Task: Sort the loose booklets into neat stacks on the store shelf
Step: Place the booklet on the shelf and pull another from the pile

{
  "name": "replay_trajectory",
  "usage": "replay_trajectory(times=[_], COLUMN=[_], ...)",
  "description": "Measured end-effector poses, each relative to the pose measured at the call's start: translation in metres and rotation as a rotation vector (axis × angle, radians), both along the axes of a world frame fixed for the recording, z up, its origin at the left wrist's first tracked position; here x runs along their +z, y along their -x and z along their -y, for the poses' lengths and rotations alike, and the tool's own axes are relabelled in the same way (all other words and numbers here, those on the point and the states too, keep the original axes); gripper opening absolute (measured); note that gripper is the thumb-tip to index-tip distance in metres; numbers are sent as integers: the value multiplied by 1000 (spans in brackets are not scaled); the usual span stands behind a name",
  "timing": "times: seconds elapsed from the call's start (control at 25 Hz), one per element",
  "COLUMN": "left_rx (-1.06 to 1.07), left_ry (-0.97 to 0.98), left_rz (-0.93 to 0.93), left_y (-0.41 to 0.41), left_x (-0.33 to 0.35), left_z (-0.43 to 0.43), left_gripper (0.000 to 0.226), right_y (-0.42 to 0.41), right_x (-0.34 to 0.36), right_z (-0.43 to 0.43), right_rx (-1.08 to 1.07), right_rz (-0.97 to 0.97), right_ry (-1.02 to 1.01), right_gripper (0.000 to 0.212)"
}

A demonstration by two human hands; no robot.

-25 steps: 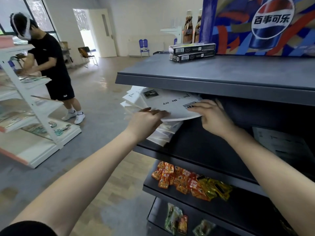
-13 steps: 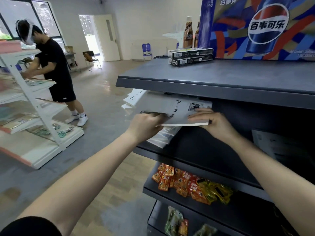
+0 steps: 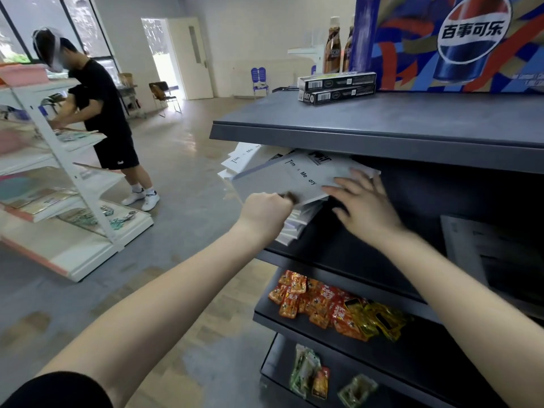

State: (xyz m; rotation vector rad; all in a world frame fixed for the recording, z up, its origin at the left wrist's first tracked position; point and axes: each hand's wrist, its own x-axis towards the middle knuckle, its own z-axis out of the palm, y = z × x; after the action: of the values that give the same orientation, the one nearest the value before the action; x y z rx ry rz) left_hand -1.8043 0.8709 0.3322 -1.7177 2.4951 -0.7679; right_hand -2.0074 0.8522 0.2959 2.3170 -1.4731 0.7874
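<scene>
A loose pile of white booklets [image 3: 294, 223] lies at the left end of the second dark shelf [image 3: 347, 260], under the top board. My left hand [image 3: 266, 212] grips the near left edge of the top booklet [image 3: 297, 176], which is lifted and tilted above the pile. My right hand [image 3: 363, 203] lies flat with spread fingers on that booklet's right corner. Another white booklet [image 3: 243, 156] juts out behind it to the left. The back of the pile is hidden by the top board.
The top board [image 3: 382, 122] carries two long dark boxes [image 3: 337, 88], bottles [image 3: 332, 45] and a cola carton [image 3: 453, 42]. Snack packets [image 3: 332, 307] fill the lower shelves. Papers [image 3: 482, 251] lie further right on the second shelf. A person [image 3: 100, 113] works at a white rack [image 3: 64, 178] on the left.
The top booklet has swung clockwise and further under the top board. My right hand has opened out flat on it, and my left hand has shifted to its near edge.
</scene>
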Motion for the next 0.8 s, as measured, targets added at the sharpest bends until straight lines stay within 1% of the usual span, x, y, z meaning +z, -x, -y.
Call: replay_trajectory(times=[0.04, 0.08, 0.16, 0.2, 0.28, 0.36, 0.48, 0.52, 0.6, 0.68, 0.72, 0.8], left_rx=[-1, -17, -38, -34, -55, -144, -327, -366, -412, -388, -362, -341], left_ry=[6, 6, -34, -54, -45, 19, 201, 221, 195, 150, 132, 151], left_rz=[-8, -47, -112, -135, -190, -259, -315, -294, -257, -304, -328, -321], left_y=[10, 19, 33, 35, 26, 6, -29, -39, -53, -53, -48, -34], left_x=[4, 6, 8, 9, 7, -3, -16, -22, -34, -44, -48, -53], left_z=[-5, -8, -15, -18, -22, -18, -7, -2, 11, 15, 14, 7], left_gripper=[37, 34, 27, 25, 28, 34, 35, 35, 35, 55, 64, 71], right_y=[-16, -30, -49, -51, -39, -17, 13, 20, 26, 26, 27, 31], right_x=[-1, -2, -2, -4, -8, -11, -8, -8, -9, -14, -19, -26], right_z=[-1, -2, 0, 2, 6, 14, 21, 21, 18, 13, 8, -8], right_rx=[2, 3, -25, -28, 43, 162, 280, 307, 328, 277, 229, 133], right_rz=[-19, 5, 124, 165, 228, 272, 279, 260, 204, 180, 225, 445], right_ry=[5, -26, -114, -125, -77, -42, -80, -92, -95, -55, -18, 67], right_gripper=[50, 48, 46, 46, 50, 52, 49, 51, 61, 71, 72, 64])
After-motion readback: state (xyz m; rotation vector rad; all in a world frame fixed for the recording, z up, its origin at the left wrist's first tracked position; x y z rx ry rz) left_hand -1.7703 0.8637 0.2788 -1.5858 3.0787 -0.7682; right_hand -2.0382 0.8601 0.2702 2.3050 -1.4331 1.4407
